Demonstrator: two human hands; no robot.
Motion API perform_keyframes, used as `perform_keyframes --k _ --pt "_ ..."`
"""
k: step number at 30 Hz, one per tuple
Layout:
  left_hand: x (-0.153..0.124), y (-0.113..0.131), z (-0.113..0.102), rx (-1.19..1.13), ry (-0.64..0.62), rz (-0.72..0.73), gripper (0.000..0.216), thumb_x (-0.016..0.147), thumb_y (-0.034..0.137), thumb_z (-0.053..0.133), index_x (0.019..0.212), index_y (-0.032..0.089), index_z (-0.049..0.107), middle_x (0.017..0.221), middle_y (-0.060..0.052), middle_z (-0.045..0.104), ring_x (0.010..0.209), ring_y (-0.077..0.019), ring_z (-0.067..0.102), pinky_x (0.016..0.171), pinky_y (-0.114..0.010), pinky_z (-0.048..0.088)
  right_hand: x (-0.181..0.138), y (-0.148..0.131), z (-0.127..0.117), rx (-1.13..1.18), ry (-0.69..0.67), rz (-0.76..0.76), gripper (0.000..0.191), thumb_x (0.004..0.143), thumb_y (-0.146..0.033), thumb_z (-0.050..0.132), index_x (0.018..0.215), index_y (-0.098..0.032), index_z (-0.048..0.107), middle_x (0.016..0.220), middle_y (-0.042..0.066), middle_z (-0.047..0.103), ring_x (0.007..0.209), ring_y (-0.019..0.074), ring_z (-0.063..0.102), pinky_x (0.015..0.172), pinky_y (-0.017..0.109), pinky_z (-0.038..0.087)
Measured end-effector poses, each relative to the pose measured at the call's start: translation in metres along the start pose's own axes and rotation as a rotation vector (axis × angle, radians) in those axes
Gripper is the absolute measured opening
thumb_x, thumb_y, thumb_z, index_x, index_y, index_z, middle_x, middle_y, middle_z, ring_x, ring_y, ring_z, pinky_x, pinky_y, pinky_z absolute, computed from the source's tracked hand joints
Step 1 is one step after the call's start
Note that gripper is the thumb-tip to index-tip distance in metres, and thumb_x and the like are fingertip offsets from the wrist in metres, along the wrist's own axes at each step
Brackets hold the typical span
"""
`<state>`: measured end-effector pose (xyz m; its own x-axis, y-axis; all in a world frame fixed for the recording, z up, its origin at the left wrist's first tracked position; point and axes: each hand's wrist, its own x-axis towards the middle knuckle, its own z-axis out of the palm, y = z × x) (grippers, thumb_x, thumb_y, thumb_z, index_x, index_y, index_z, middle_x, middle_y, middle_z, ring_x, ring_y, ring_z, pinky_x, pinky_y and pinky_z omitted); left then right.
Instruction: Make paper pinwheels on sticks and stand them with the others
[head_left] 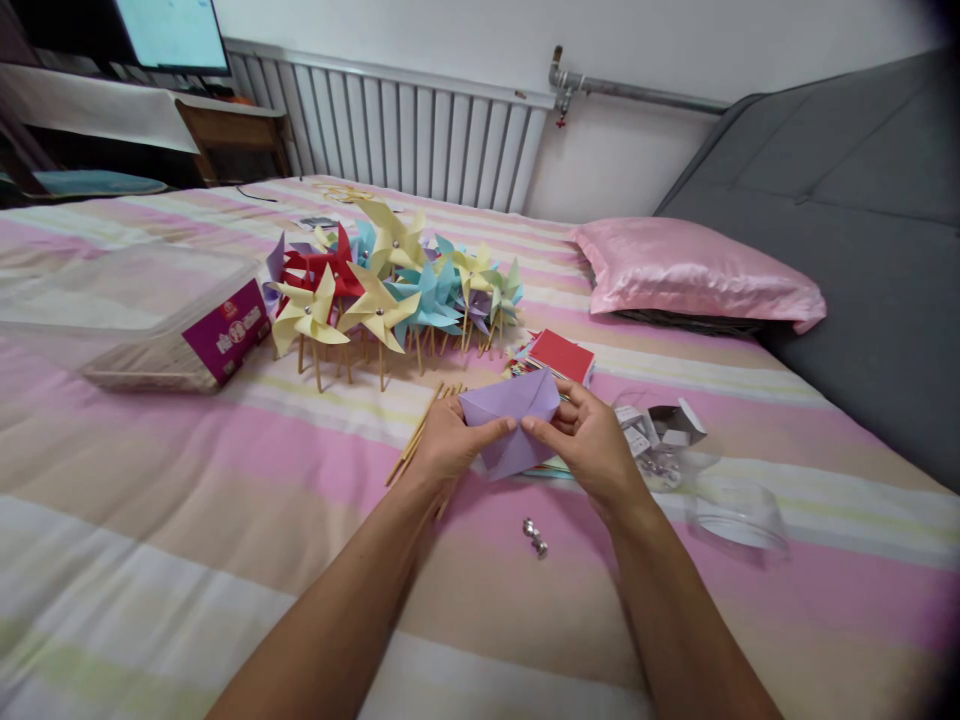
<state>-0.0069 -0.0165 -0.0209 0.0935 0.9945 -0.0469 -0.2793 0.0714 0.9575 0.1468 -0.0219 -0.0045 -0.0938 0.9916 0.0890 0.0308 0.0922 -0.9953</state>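
Observation:
A lilac sheet of paper [512,415], partly folded, is held between both hands above the striped bedspread. My left hand [444,445] pinches its left side with thumb and fingers. My right hand [592,440] pinches the middle and right side. Under my left hand lie several thin wooden sticks [417,432]. A stack of coloured paper with a red top sheet [561,355] lies just behind the hands. A small silver metal piece [535,536] rests on the bedspread below the hands.
Several finished paper pinwheels [386,290] in yellow, blue, red and purple are heaped behind. A clear plastic box with a magenta label [187,330] sits at left. A clear container and lid [697,480] lie at right. A pink pillow [697,275] and grey sofa lie beyond.

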Motion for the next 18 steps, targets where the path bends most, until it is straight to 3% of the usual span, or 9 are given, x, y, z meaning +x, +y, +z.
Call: perform_keyframes --k 8,18 --pt "-0.0029 0.0035 -0.0028 -0.133 -0.153 -0.045 0.025 0.067 0.032 0.071 0.080 0.011 0.071 0.072 -0.007 0.068 0.061 -0.0140 0.060 0.059 -0.024 0.047 -0.0007 -0.0055 -0.0069 -0.018 0.019 0.048 0.053 0.065 -0.028 0.071 0.113 -0.017 0.052 0.088 0.007 0.072 0.075 0.0207 0.068 0.065 0.031 0.054" --pt "-0.0021 -0.0021 -0.0054 -0.046 -0.145 -0.082 0.034 0.059 0.031 0.078 0.085 0.009 0.071 0.077 -0.010 0.069 0.064 -0.0173 0.061 0.061 -0.028 0.047 -0.0017 -0.0074 -0.0086 -0.082 -0.036 0.054 0.051 0.064 -0.027 0.070 0.111 -0.017 0.052 0.079 0.005 0.072 0.072 0.0215 0.068 0.062 0.031 0.054"
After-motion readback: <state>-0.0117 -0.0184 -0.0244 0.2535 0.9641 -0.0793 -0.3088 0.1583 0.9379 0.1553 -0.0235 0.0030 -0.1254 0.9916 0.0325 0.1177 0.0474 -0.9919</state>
